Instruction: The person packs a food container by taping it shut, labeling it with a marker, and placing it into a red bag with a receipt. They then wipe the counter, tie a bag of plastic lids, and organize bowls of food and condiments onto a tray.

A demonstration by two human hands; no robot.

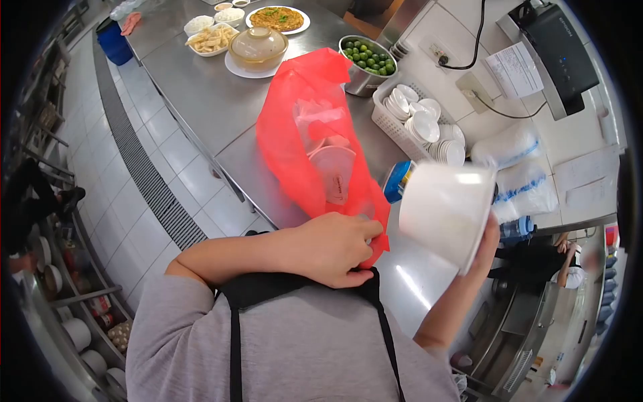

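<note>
My left hand [345, 248] is closed on the edge of a red plastic bag [288, 147] lying on the steel counter. Through the thin plastic, a clear-looking container with a round lid [333, 171] and some crumpled pale plastic show inside. My right hand [489, 244] grips a white takeaway bowl [442, 211] by its rim side, raised over the counter to the right of the bag. The bowl is tipped sideways; its contents are hidden. Behind it, a blue-and-yellow round item [398, 181] is partly covered.
Beyond the bag stand a lidded pot [258, 47], an omelette-like dish [276, 19], fries [209, 39] and a metal pot of green limes [368, 57]. A basket of small white dishes [422, 120], a printer [556, 57] and plastic packs [526, 191] line the right. Another person [542, 263] stands farther right.
</note>
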